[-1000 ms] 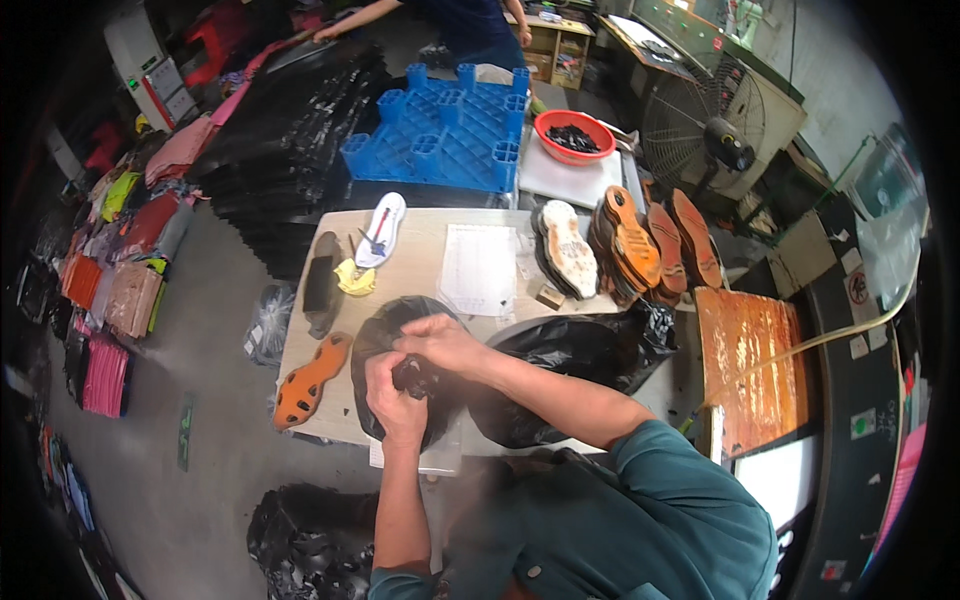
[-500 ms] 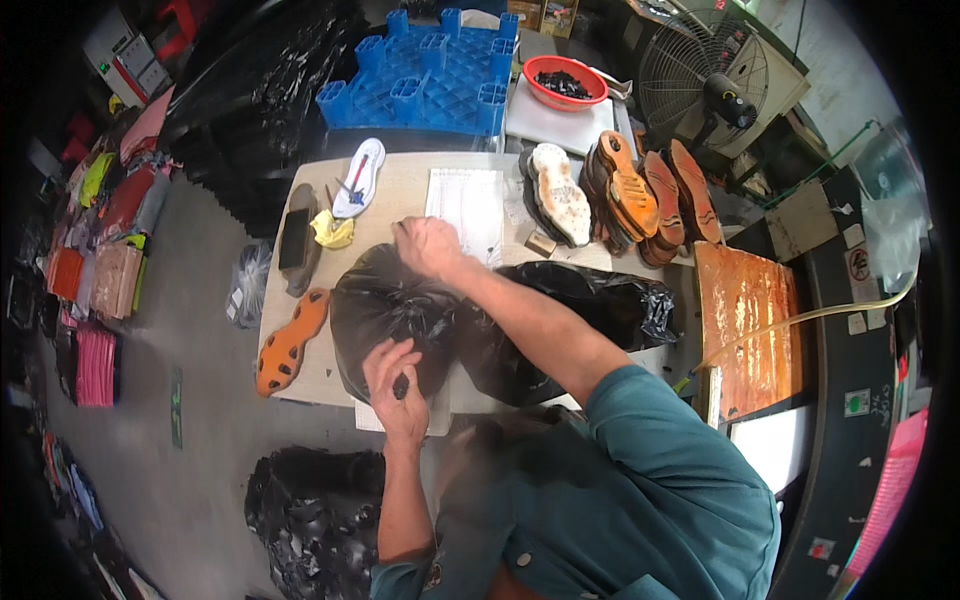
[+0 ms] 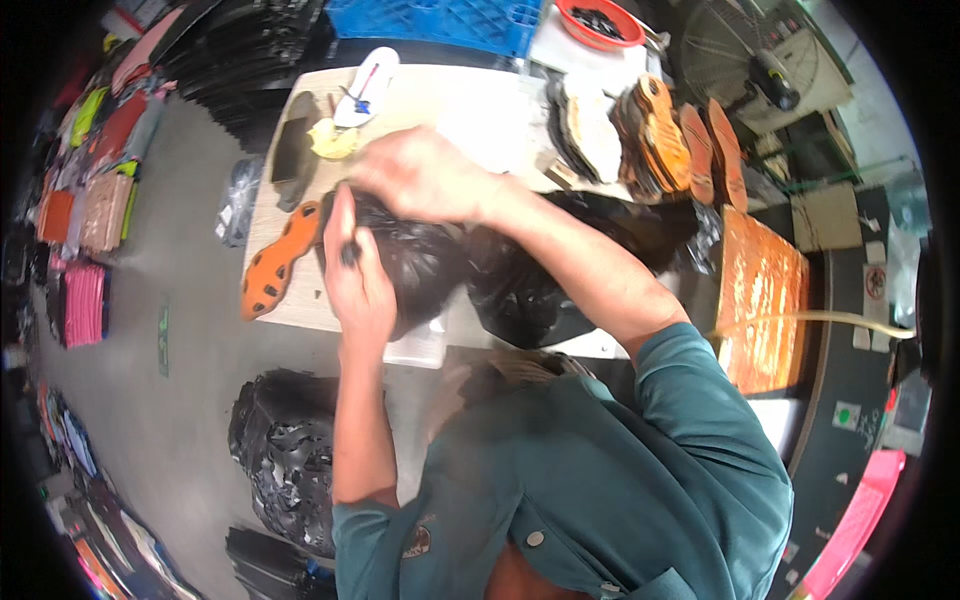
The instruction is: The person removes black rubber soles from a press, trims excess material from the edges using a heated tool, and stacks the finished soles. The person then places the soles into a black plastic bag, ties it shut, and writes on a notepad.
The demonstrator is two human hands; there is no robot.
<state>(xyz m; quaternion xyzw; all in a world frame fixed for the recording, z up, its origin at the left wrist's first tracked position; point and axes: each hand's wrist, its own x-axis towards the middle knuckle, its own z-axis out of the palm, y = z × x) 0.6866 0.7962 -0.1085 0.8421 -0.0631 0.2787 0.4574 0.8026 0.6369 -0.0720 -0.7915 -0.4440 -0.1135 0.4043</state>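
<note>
A full, rounded black plastic bag [image 3: 425, 270] sits at the table's front edge. My left hand [image 3: 362, 285] is along its left side, fingers pointing away from me, with a small black piece [image 3: 350, 253] held in them. Above the bag's top is my right hand [image 3: 420, 175], smeared by motion. Its fingertips come close to those of the left hand; whether they grip the bag cannot be made out. A second black plastic bag [image 3: 540, 285] lies against the first on its right, partly under my right forearm.
An orange shoe sole [image 3: 280, 262], a dark sole [image 3: 293, 165], a yellow crumpled cloth [image 3: 333, 140] and a white sole [image 3: 368, 88] lie on the left. Stacked soles [image 3: 655, 135] stand at the back right. Beyond are a red bowl [image 3: 600, 35] and fan [image 3: 750, 75].
My left hand has moved from the bag's near side up along its left, its fingers straightening. My right hand has shifted slightly closer to it. The view has tilted, so the table appears higher.
</note>
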